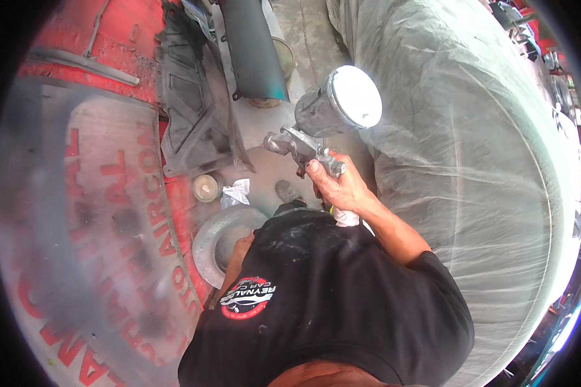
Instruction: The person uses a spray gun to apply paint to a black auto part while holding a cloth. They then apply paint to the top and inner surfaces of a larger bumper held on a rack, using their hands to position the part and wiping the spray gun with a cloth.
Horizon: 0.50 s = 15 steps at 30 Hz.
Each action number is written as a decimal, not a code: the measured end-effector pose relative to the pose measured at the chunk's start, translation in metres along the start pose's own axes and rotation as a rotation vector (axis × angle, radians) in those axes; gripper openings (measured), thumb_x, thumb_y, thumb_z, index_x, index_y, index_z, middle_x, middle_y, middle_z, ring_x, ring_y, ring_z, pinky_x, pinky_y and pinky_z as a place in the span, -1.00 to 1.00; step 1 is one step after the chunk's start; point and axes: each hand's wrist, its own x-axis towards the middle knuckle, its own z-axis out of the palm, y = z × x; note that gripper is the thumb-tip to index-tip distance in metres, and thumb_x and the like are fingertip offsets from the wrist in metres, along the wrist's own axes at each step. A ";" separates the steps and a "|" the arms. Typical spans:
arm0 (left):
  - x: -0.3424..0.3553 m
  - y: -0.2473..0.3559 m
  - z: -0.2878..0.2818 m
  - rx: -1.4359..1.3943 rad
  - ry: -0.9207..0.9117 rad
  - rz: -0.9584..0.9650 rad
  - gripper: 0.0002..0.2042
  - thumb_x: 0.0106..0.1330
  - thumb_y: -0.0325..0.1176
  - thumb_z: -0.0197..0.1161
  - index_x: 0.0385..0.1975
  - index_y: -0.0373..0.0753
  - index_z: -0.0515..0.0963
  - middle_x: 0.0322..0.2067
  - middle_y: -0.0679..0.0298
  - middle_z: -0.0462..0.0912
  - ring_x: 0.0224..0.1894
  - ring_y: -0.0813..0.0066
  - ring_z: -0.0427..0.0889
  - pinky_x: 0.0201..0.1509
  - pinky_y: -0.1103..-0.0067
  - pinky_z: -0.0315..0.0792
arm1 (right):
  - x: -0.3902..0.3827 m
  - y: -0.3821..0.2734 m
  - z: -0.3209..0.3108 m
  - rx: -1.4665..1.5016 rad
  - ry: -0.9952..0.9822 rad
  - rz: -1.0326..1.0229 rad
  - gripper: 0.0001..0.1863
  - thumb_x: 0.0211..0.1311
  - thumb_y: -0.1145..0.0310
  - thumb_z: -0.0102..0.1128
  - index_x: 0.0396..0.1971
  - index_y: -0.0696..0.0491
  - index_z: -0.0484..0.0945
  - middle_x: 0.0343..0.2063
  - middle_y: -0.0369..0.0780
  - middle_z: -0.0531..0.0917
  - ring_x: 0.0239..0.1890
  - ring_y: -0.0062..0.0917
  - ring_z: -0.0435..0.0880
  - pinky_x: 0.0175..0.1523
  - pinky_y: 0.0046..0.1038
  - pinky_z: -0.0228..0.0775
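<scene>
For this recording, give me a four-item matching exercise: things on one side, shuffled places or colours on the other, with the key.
1. spray gun
2. curved panel
3. pale sheet
4. crumpled white scrap

A. draped along the right side
B. beside a small round can
C. held in the right hand
D. dark grey, at the top edge

Pairs: 1-C, 2-D, 3-A, 4-B

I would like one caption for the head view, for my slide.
The right hand grips a spray gun with a white-topped cup, beside a large grey-green draped cover.

fisheye head cam looks down, close abv shirt (348, 277) & rt hand (339, 184).
</scene>
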 end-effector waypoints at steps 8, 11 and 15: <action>-0.040 0.064 0.037 -0.135 -0.029 0.144 -0.59 0.46 -0.04 0.11 -0.35 -0.31 0.61 -0.48 0.35 0.65 -0.51 0.60 0.53 -0.38 0.56 0.45 | 0.000 0.014 -0.067 0.091 -0.028 0.155 -0.45 0.32 -0.16 0.11 -0.37 0.12 0.60 -0.67 -0.35 0.53 -0.73 -0.69 0.44 -0.63 -0.55 0.30; -0.051 0.084 0.054 -0.090 -0.010 0.219 -0.64 0.46 -0.09 0.12 -0.34 -0.30 0.61 -0.46 0.35 0.66 -0.51 0.62 0.53 -0.40 0.58 0.45 | 0.018 0.003 -0.092 0.078 -0.049 0.182 -0.45 0.33 -0.17 0.10 -0.31 0.13 0.57 -0.58 -0.32 0.57 -0.71 -0.68 0.46 -0.63 -0.53 0.32; -0.026 0.074 0.078 -0.172 0.030 0.194 -0.72 0.45 -0.18 0.16 -0.34 -0.29 0.61 -0.45 0.36 0.66 -0.51 0.61 0.54 -0.42 0.61 0.44 | 0.072 -0.004 -0.124 -0.021 -0.034 0.189 -0.46 0.33 -0.14 0.10 -0.26 0.13 0.54 -0.52 -0.30 0.59 -0.70 -0.67 0.47 -0.64 -0.54 0.31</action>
